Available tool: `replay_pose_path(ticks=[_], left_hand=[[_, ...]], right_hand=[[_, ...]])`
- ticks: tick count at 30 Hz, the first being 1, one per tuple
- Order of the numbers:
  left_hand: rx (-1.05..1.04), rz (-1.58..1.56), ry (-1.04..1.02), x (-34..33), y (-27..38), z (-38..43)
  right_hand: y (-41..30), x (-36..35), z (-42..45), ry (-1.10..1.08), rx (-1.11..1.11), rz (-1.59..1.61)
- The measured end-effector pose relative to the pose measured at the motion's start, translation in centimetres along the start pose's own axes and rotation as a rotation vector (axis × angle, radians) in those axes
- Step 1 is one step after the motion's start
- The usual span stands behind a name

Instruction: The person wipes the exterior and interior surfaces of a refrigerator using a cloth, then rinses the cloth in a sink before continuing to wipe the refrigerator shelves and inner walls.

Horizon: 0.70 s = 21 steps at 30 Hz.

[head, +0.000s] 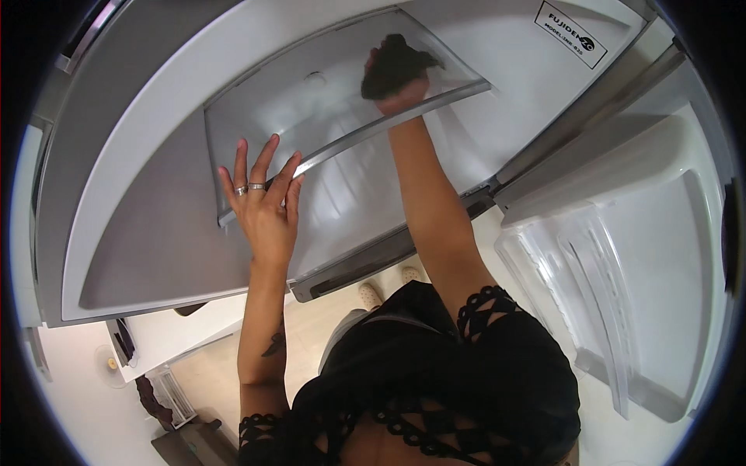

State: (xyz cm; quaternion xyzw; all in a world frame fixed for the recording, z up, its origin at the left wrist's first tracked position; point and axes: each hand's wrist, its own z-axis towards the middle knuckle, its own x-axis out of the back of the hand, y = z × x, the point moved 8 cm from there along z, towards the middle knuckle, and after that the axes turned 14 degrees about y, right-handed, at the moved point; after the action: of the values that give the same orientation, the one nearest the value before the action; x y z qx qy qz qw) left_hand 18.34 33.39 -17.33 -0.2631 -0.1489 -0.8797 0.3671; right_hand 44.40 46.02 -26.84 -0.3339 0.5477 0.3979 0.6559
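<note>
Inside the white refrigerator compartment spans a clear shelf with a grey front trim. The thumb and index finger of my left hand pinch that trim near its left end; the other fingers spread over the panel, two of them wearing rings. My right hand reaches behind the trim and shows blurred through the clear panel. It grips a dark cloth, which hides most of its fingers. Whether the cloth touches the panel or the compartment wall, I cannot tell.
To the right, an open refrigerator door carries clear plastic door bins. A label with writing is on the compartment's upper right wall. Below left are a white table, a white rack and the pale floor.
</note>
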Motion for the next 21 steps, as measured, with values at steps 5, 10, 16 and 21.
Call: replay_pose_path(ticks=[5, 10, 16, 21], left_hand=[[0.011, -0.028, -0.033, -0.2, 0.5, 0.6], [0.027, 0.011, -0.044, -0.1, -0.7, -0.6], [0.027, -0.024, -0.049, -0.4, -0.3, -0.3], [0.026, -0.022, -0.053, -0.2, -0.3, -0.3]], right_hand=[[-0.4, -0.8, 5.1, -0.186, -0.076, 0.035], [-0.8, 0.7, 3.1, 0.136, 0.069, 0.121], [-2.5, -1.2, -1.0, -0.208, -0.079, 0.311], [-4.0, -0.4, -4.5, 0.024, 0.047, 0.195]])
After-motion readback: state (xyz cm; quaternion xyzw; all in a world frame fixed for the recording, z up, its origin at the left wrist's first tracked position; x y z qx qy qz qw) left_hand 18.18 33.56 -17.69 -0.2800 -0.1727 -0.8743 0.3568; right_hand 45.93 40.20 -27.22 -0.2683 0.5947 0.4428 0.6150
